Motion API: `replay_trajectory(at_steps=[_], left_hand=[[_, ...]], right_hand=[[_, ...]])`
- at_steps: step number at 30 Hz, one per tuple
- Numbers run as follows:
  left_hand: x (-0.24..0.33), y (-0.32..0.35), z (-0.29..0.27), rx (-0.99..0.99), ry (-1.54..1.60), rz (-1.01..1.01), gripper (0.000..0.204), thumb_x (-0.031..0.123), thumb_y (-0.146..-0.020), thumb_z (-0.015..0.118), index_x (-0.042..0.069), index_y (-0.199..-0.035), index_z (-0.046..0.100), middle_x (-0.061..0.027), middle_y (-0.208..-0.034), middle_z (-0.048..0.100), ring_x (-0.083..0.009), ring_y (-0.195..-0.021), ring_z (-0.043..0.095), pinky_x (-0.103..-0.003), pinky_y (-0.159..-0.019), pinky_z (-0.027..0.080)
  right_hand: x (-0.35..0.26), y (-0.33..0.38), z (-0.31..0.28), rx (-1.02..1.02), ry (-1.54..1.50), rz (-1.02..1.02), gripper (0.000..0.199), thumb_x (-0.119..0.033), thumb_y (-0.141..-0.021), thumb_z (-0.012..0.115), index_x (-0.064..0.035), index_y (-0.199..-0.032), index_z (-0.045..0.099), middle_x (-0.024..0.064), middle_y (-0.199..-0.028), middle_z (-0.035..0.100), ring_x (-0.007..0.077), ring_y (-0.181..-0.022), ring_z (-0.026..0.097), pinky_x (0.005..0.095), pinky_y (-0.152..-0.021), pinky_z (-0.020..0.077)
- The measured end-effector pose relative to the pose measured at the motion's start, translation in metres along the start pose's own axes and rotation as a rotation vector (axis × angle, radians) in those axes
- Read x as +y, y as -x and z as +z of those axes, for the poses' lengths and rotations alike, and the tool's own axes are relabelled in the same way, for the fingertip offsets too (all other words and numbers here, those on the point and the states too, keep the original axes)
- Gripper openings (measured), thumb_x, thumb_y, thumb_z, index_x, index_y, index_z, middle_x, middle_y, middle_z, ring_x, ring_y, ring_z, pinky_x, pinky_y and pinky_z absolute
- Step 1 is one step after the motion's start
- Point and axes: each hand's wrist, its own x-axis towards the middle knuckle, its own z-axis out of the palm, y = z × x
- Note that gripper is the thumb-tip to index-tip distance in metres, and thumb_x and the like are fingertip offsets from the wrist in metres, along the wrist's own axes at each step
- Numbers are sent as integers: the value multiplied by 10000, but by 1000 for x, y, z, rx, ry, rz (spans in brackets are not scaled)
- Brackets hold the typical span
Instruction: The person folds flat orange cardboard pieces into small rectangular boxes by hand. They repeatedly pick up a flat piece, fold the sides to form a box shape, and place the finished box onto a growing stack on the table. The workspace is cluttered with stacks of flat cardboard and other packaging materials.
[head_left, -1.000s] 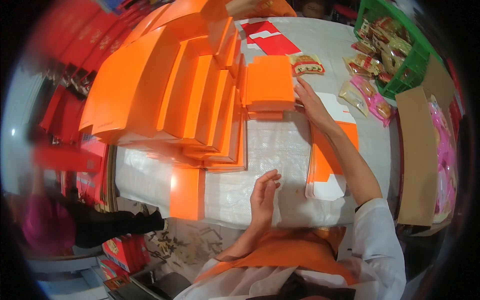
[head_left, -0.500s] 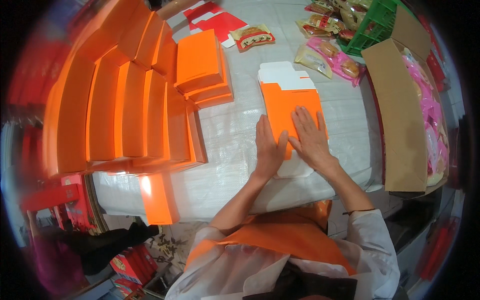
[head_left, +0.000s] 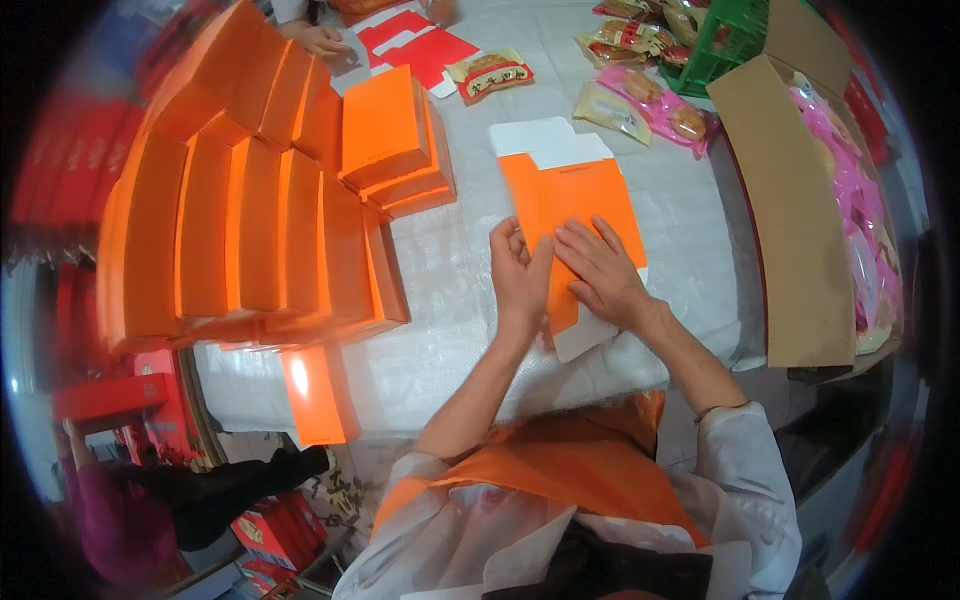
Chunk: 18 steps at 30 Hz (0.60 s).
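A flat orange box blank (head_left: 565, 195) with white flaps lies on the white table cover (head_left: 450, 290) in front of me. My left hand (head_left: 520, 270) grips its near left edge, fingers curled around the card. My right hand (head_left: 598, 268) presses flat on the blank's near part, fingers spread. A stack of folded orange boxes (head_left: 392, 140) sits just left of the blank.
Rows of finished orange boxes (head_left: 250, 230) fill the table's left side. A brown cardboard carton (head_left: 800, 220) holding pink packets stands at the right. Snack packets (head_left: 640, 105), a green crate (head_left: 735, 40) and red card sheets (head_left: 415, 40) lie at the far end, beside another person's hand (head_left: 320, 40).
The view has swung and closed in on the blank. My right hand drew back from the far stack, and both hands now rest together on the orange blank, the left one curling around its edge.
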Motion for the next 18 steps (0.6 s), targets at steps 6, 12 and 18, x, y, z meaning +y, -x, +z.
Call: replay_trajectory(at_steps=[6,12,18], left_hand=[[29,0,-19,135,374,-126,338,271,-936,387,-16,-1097,463,-70,-980,550,-106,-879,520,-252,-733,433],[46,30,-25,162,367,-40,456,386,-946,312,-19,-1087,467,-73,-1032,521,-129,-908,506,-278,-785,416],[23,51,-27,95,299,-211,459,408,-929,317,13,-1131,434,-67,-1070,497,-129,-964,461,-289,-816,386]], right_hand=[[-59,24,-34,134,-812,433,296,-147,-865,510,-5,-1124,495,116,-1086,553,235,-996,530,334,-894,404],[-78,26,-28,400,-1691,1011,327,-224,-911,458,-3,-1152,446,90,-1092,547,207,-1007,508,351,-906,395],[-113,16,-28,542,-2018,1094,336,-176,-887,495,-56,-1195,435,70,-1103,538,180,-1025,495,342,-891,399]])
